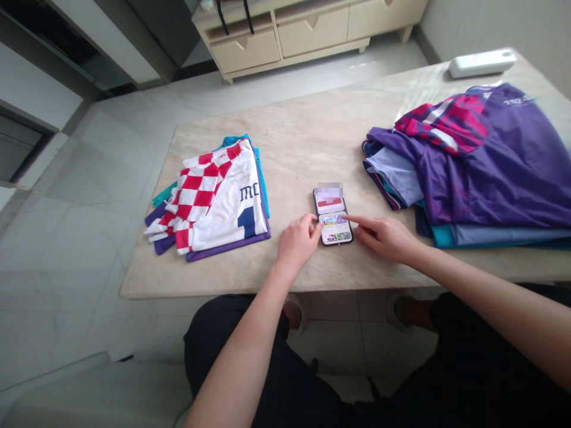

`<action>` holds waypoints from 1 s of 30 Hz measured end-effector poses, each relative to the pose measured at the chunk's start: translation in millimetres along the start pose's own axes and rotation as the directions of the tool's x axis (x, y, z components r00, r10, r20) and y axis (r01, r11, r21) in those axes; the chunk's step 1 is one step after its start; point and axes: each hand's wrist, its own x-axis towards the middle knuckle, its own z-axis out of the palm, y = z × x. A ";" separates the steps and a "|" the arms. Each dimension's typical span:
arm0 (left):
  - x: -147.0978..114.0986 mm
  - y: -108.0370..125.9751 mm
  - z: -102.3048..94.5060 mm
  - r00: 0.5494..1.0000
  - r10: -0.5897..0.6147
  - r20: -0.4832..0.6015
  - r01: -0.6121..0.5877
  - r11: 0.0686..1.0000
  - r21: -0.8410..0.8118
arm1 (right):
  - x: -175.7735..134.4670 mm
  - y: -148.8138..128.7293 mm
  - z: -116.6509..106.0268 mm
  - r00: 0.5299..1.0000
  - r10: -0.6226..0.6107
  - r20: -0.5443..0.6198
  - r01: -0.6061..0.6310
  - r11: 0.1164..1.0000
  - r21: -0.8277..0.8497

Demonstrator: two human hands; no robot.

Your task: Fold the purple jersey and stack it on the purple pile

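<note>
Phone [332,213] touched by left hand [298,240], fingers slightly apart; screen [333,229] reached by right hand [389,239], index held apart.

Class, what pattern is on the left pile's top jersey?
Red and white checks on the jersey; head view.

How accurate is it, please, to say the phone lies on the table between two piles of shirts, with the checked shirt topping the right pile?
The side is wrong: the head view shows the checked shirt topping the left pile. The phone does lie on the table between that and the right pile.
</note>
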 end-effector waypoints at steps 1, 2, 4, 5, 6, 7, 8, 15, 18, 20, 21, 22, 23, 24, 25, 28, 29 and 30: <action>0.0 0.3 -0.3 1.000 -0.003 0.005 0.003 1.000 0.001 | 0.1 0.0 0.0 1.000 -0.001 0.000 0.001 1.000 0.000; -0.1 0.6 -0.5 1.000 -0.006 0.010 0.006 1.000 0.002 | 0.2 -0.1 0.0 1.000 -0.002 0.000 0.002 1.000 0.001; -0.2 0.9 -0.9 1.000 -0.010 0.019 0.010 1.000 0.002 | 0.3 -0.1 0.1 1.000 -0.003 -0.003 0.003 1.000 -0.001; -0.3 1.0 -1.0 1.000 -0.011 0.021 0.011 1.000 0.002 | 0.3 -0.1 0.2 1.000 -0.003 -0.005 0.003 1.000 -0.002; -0.4 1.0 -1.1 1.000 -0.012 0.022 0.011 1.000 0.003 | 0.4 -0.1 0.3 1.000 -0.002 -0.006 0.002 1.000 -0.003; -0.5 0.9 -1.2 1.000 -0.012 0.023 0.012 1.000 0.004 | 0.4 -0.1 0.5 1.000 0.000 -0.005 0.000 1.000 -0.004; -0.5 0.9 -1.3 1.000 -0.012 0.023 0.012 1.000 0.004 | 0.4 -0.1 0.6 1.000 0.000 -0.005 0.000 1.000 -0.005; -0.3 1.0 -2.0 1.000 -0.011 0.027 0.011 1.000 0.001 | -0.2 -1.2 0.0 1.000 0.004 -0.005 -0.004 1.000 0.006; -0.1 2.0 -2.6 1.000 -0.011 0.024 0.011 1.000 0.002 | -1.1 -1.4 -1.1 0.999 -0.040 -0.003 0.040 0.999 0.024; -0.1 2.7 -3.0 1.000 -0.015 0.024 0.015 1.000 0.004 | -1.4 -1.2 -1.5 0.996 -0.091 0.004 0.091 0.995 0.031; -0.1 2.9 -3.0 1.000 -0.017 0.025 0.017 1.000 0.005 | -1.2 -1.1 -1.4 0.995 -0.100 0.007 0.100 0.995 0.027; -0.2 3.0 -3.1 1.000 -0.016 0.025 0.016 1.000 0.005 | -0.9 -1.1 -1.3 0.996 -0.089 0.008 0.089 0.996 0.016; -0.3 3.0 -3.0 1.000 -0.014 0.025 0.014 1.000 0.004 | -0.4 -1.2 -1.0 0.998 -0.059 0.008 0.059 0.998 0.000; -0.3 2.9 -3.0 1.000 -0.011 0.025 0.011 1.000 0.003 | 0.2 -1.4 -0.7 1.000 -0.020 0.009 0.021 1.000 -0.018; -0.4 2.8 -3.0 1.000 -0.009 0.025 0.009 1.000 0.002 | 0.9 -1.7 -0.3 1.000 0.016 0.012 -0.015 0.999 -0.034; -0.4 2.3 -2.8 0.999 -0.013 0.029 0.013 1.000 0.001 | 2.4 -2.8 0.3 0.998 0.065 0.018 -0.063 0.996 -0.059; -0.3 2.2 -2.8 0.999 -0.015 0.032 0.015 1.000 0.001 | 2.5 -3.0 0.2 0.998 0.062 0.018 -0.061 0.996 -0.058; -0.3 2.1 -2.7 0.999 -0.016 0.033 0.016 1.000 0.000 | 2.4 -3.2 0.0 0.998 0.056 0.016 -0.055 0.997 -0.054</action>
